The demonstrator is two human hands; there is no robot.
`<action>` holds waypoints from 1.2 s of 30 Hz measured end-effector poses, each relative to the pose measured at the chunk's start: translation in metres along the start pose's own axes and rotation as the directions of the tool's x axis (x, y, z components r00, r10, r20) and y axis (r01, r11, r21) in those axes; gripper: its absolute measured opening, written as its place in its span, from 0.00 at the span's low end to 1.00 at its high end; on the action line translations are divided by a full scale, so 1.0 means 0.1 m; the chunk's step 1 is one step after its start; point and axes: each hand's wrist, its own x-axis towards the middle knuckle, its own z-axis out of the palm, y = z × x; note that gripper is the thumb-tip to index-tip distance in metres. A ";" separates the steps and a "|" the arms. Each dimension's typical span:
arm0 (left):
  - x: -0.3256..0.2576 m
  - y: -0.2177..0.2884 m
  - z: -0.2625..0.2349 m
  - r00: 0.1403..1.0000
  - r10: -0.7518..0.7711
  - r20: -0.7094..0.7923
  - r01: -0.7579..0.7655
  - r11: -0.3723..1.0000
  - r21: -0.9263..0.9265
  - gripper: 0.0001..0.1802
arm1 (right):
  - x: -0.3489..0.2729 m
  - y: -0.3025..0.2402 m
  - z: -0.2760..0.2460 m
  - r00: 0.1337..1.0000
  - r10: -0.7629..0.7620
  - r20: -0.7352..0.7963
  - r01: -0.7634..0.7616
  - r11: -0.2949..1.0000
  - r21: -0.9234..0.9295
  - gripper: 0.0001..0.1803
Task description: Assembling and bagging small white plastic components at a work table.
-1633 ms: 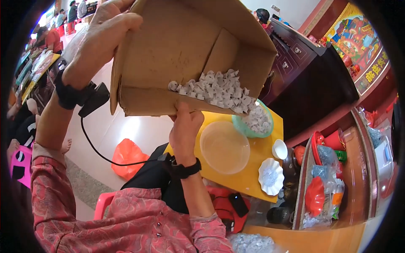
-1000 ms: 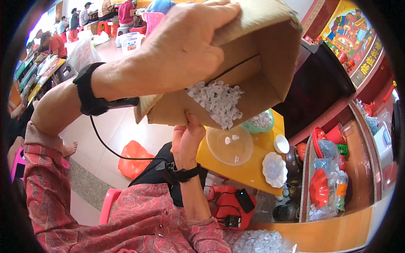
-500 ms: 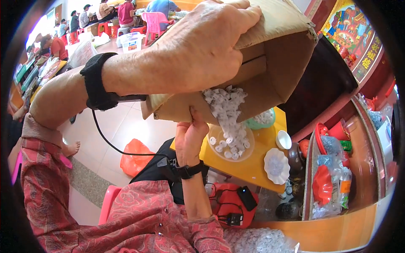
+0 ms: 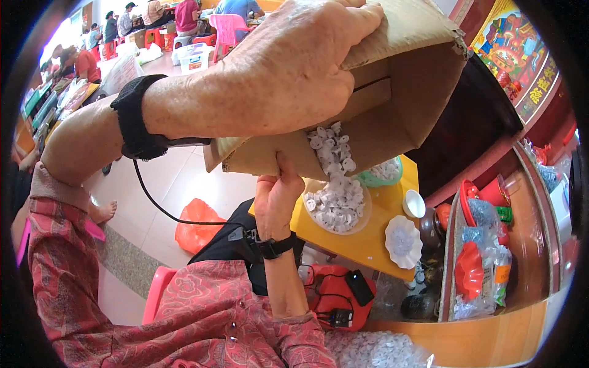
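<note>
I hold a brown cardboard box (image 4: 405, 92) tipped mouth-down over a small yellow table (image 4: 362, 245). My left hand (image 4: 288, 67) grips the box's upper side, my right hand (image 4: 279, 196) holds its lower flap from beneath. Small white plastic pieces (image 4: 331, 156) stream out of the box into a clear round bowl (image 4: 337, 205) on the table, which holds a heap of them. Both wrists carry black bands, and a black cable hangs from the left one.
A green bowl (image 4: 386, 172) of white pieces, a small white cup (image 4: 415, 203) and a white scalloped dish (image 4: 403, 240) stand on the yellow table. Red bag (image 4: 331, 297) and orange bag (image 4: 196, 227) lie on the floor. Shelves with packets stand right. People sit at tables far left.
The box has tipped further down and swung right over the bowl. White pieces that lay inside it have poured out, and the bowl has filled.
</note>
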 end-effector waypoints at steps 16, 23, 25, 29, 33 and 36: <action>-0.08 -0.10 -0.02 0.998 0.043 -0.047 -0.038 0.995 0.090 0.29 | -0.01 0.10 0.03 0.999 0.043 0.010 -0.043 0.999 0.006 0.11; -0.11 -0.04 -0.11 0.998 0.050 -0.044 -0.043 0.986 0.161 0.32 | -0.05 0.03 0.06 1.000 -0.015 -0.004 0.015 1.000 -0.014 0.12; -0.11 -0.02 -0.13 0.999 0.033 -0.016 -0.031 0.990 0.136 0.31 | -0.08 0.02 0.08 1.000 -0.020 0.007 0.020 1.000 -0.012 0.11; -0.12 0.01 -0.12 0.998 0.057 -0.033 -0.052 0.990 0.133 0.33 | -0.12 0.01 0.13 1.000 -0.021 -0.022 0.020 1.000 -0.018 0.11; -0.17 0.08 -0.15 0.990 0.105 -0.096 -0.094 0.989 0.114 0.34 | -0.09 0.00 0.11 1.000 -0.006 -0.017 0.006 1.000 -0.011 0.11; -0.17 0.08 -0.15 0.988 0.081 -0.131 -0.064 0.990 0.128 0.34 | -0.04 0.03 0.09 0.996 -0.010 0.087 0.011 1.000 -0.021 0.10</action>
